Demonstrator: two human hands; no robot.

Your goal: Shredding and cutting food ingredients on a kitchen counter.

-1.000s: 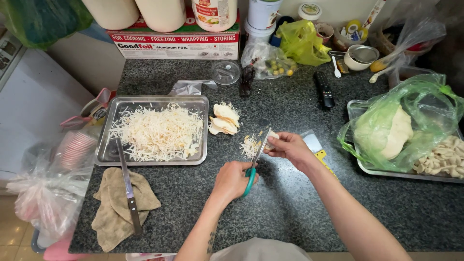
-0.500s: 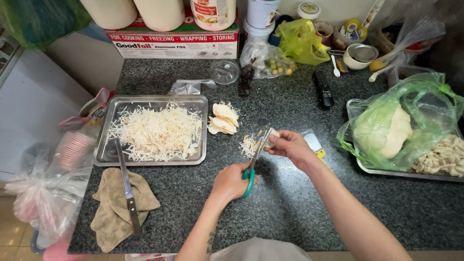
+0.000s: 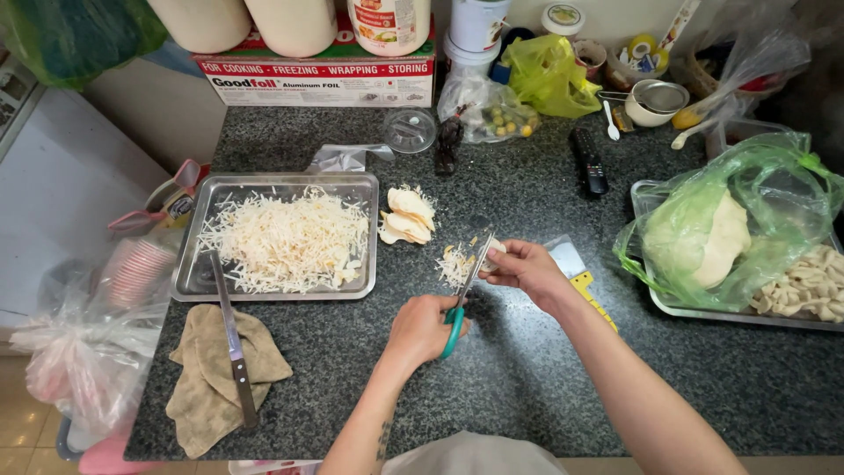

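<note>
The left hand (image 3: 422, 327) is closed around the green handles of a pair of scissors (image 3: 463, 290), blades angled up toward the right hand (image 3: 527, 268). That hand pinches a small pale piece (image 3: 495, 252) between curled fingertips, right at the blades. Just left of the blades lies one small heap of pale shreds (image 3: 454, 264) on the dark speckled worktop (image 3: 527, 369). A little stack of whole pale slices (image 3: 406, 216) (how many, I cannot tell) sits beside one metal tray (image 3: 198, 281) full of shreds. One knife (image 3: 230, 339) rests across a cloth (image 3: 211, 387).
</note>
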